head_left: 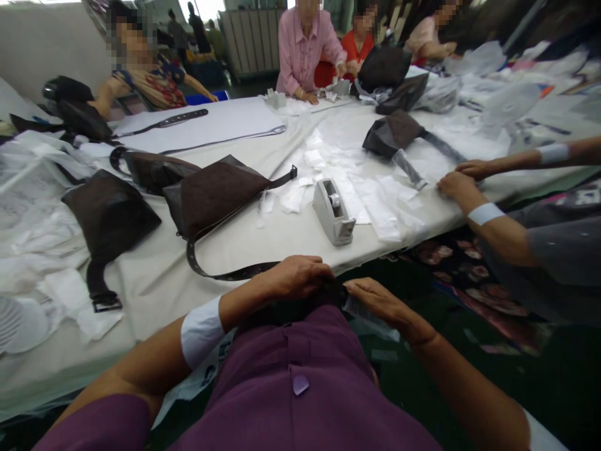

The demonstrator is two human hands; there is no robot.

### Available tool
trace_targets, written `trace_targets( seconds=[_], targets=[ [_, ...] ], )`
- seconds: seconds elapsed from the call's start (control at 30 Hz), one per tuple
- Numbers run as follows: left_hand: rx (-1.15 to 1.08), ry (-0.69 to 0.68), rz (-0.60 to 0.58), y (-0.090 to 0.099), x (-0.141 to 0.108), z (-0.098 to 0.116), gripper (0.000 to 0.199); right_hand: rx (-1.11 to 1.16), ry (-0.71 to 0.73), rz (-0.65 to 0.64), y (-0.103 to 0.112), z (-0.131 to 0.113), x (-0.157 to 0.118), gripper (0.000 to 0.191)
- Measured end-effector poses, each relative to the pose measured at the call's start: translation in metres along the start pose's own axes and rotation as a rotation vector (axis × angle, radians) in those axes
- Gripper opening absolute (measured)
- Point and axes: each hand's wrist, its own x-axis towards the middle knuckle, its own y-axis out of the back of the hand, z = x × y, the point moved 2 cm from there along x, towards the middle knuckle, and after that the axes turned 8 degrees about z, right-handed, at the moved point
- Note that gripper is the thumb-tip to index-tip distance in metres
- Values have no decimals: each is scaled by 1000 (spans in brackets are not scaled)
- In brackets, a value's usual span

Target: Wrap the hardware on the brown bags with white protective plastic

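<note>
Brown bag [220, 194] is lying on the cloth-covered table [159, 313], just left of the tape dispenser [334, 227], and its dark strap [244, 274] is curving toward the wearer, passing on the near side of the dispenser and running under the left hand [300, 275]. That hand is closing its fingers over the strap at the table's edge, leaving no gap that I can see. The right hand [378, 302], also on the near side of the dispenser and a little to its right, is drawing thumb and fingers together on some clear plastic [375, 326], which is hanging below them; whether it is pinching the strap as well, I cannot tell. Something dark is showing between the two hands, too shadowed to make out.

Thin white sheets [380, 200] are lying loosely behind the dispenser and to its right. Farther left of it, a dark bag [113, 210] is sitting with its own strap trailing toward the near edge. Beyond the dispenser and to the right, another bag [394, 133] is resting, and a co-worker's hands [460, 185] are coming together near its strap. Across the table, past the dispenser, a person in a pink shirt [305, 47] is leaning over small items.
</note>
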Motion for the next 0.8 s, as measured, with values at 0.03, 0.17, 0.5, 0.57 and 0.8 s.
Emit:
trace_targets(
  seconds=[0.03, 0.17, 0.5, 0.57, 0.8],
  targets=[
    [0, -5, 18, -11, 5, 5, 33, 0, 15, 17, -3, -3, 3, 49],
    [-119, 10, 112, -45, 11, 10, 53, -18, 18, 12, -3, 0, 6, 50],
    [206, 376, -143, 25, -39, -65, 25, -127, -39, 19, 5, 15, 7, 50],
    [229, 329, -97, 30, -34, -50, 23, -119, -16, 34, -8, 5, 20, 50],
    [225, 133, -30, -5, -6, -25, 30, -223, 116, 18, -16, -21, 40, 51]
  ],
)
